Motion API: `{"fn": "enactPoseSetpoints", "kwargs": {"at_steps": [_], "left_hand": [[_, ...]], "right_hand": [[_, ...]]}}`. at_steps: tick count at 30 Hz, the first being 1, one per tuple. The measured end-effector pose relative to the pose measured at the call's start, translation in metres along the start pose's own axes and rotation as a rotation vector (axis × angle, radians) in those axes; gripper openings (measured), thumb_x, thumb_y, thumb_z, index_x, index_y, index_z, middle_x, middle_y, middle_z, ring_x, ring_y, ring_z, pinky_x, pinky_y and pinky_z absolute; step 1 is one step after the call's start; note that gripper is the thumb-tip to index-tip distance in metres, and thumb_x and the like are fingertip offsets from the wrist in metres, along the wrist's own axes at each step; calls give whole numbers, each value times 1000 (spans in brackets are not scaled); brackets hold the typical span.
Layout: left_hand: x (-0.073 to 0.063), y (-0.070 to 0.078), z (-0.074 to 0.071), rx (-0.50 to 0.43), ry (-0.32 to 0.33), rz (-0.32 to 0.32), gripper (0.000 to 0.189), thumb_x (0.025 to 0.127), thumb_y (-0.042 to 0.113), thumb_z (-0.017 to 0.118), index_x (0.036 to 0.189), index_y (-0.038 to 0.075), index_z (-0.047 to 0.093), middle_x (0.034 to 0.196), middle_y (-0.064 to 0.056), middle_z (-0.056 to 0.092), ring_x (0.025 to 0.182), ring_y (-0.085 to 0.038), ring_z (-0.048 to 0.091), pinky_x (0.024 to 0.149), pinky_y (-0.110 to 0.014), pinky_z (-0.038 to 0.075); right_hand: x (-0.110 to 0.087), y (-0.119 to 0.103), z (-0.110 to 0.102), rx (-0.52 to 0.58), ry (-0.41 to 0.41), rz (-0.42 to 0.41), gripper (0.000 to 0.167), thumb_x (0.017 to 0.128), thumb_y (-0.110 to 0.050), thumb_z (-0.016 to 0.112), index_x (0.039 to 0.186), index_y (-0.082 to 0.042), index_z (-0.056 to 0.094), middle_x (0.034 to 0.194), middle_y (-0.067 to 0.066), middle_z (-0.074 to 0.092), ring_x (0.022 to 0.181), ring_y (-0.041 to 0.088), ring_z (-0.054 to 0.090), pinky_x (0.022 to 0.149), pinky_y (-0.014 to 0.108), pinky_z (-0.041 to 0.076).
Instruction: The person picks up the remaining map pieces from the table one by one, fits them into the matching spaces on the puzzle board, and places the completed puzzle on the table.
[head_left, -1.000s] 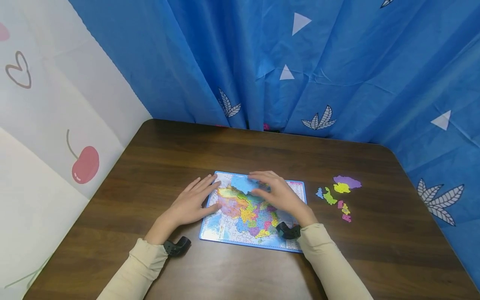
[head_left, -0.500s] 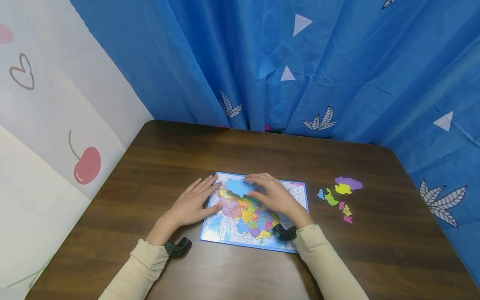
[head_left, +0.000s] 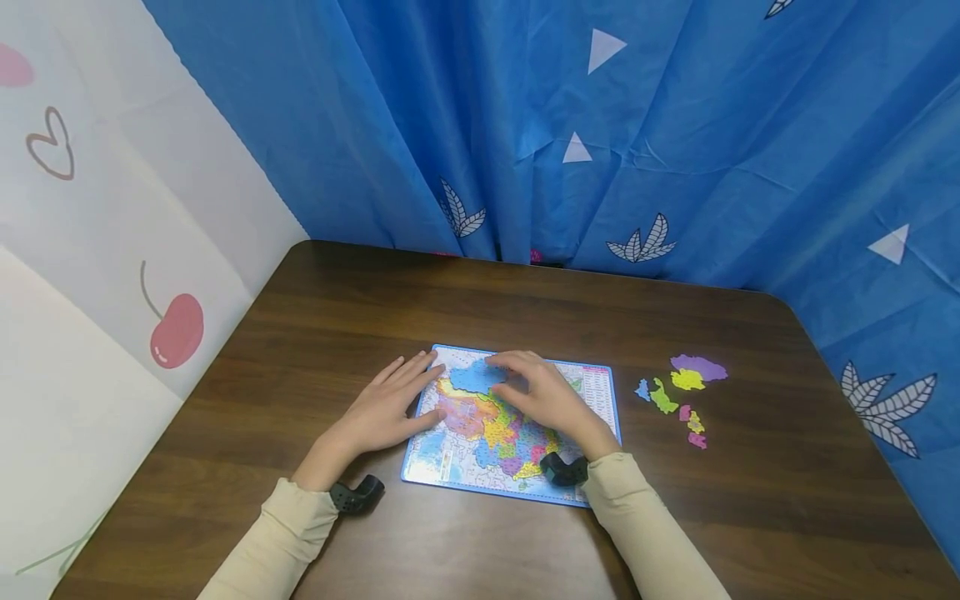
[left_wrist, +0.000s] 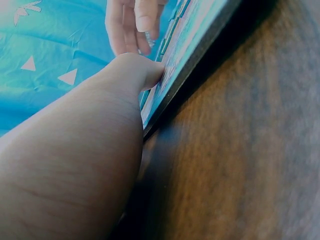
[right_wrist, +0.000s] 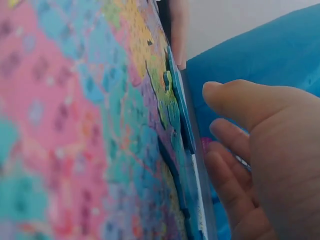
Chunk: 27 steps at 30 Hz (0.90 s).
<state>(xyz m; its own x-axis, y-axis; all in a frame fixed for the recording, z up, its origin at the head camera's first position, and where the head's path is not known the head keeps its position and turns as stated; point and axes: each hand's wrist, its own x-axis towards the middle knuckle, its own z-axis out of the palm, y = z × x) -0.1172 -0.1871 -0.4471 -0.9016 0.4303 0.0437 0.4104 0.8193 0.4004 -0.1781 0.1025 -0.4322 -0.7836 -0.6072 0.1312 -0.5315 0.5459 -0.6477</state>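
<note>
A map jigsaw puzzle (head_left: 450,475) in a blue-edged board lies flat on the table. My left hand (head_left: 392,407) rests at its left edge with fingers spread, and the thumb (left_wrist: 152,74) reaches onto the board. Over the upper middle of the puzzle is my right hand (head_left: 546,396), thumb and index finger apart beside a large blue puzzle piece (head_left: 471,377). That piece lies above the yellow and pink parts of the map. In the right wrist view, the right hand (right_wrist: 265,150) shows a gap between thumb and curved fingers, with nothing in it.
Several loose puzzle pieces lie right of the board: a purple piece (head_left: 708,367) under a yellow piece (head_left: 686,380), a green piece (head_left: 663,397), a small blue piece (head_left: 642,389) and small pink ones. A blue curtain (head_left: 420,125) hangs behind the wooden table (head_left: 375,292).
My right hand has shifted slightly left over the board. The blue puzzle piece has moved left and lower onto the map's upper left. My left hand keeps its place.
</note>
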Motion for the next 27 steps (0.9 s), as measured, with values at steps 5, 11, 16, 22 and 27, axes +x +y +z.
{"fn": "enactPoseSetpoints", "kwargs": {"at_steps": [5,11,16,22,27], "left_hand": [[0,0,0,-1,-1,-4,77,98,58,58,160,16,40,171,-4,23,160,-25,18,130,-49,12],[1,-1,1,11,-13,-8,77,98,59,57,160,17,40,172,-3,22,160,-23,17,130,-47,11],[1,-1,2,14,-2,3,77,98,58,58,160,16,41,171,-4,24,160,-25,19,130,-48,13],[1,0,2,7,-11,-8,77,98,59,57,161,18,38,172,-3,22,160,-23,16,131,-46,10],[0,0,0,10,-11,-8,77,98,59,57,161,18,39,172,-3,22,160,-24,17,130,-48,12]], "right_hand": [[1,-4,2,-23,-29,89,56,94,-35,76,145,-20,59,141,2,64,117,20,61,102,44,55],[0,-8,6,-38,-37,119,65,91,-39,79,149,-23,55,143,2,62,119,21,58,102,46,54],[-1,-8,13,-62,-5,107,69,90,-42,80,150,-23,54,148,2,58,130,24,56,108,50,51],[0,-7,20,-101,81,118,79,85,-48,82,152,-22,51,138,3,60,118,22,58,105,47,53],[1,-7,24,-134,97,140,81,84,-52,82,152,-22,51,128,2,63,112,20,55,99,44,54]]}}
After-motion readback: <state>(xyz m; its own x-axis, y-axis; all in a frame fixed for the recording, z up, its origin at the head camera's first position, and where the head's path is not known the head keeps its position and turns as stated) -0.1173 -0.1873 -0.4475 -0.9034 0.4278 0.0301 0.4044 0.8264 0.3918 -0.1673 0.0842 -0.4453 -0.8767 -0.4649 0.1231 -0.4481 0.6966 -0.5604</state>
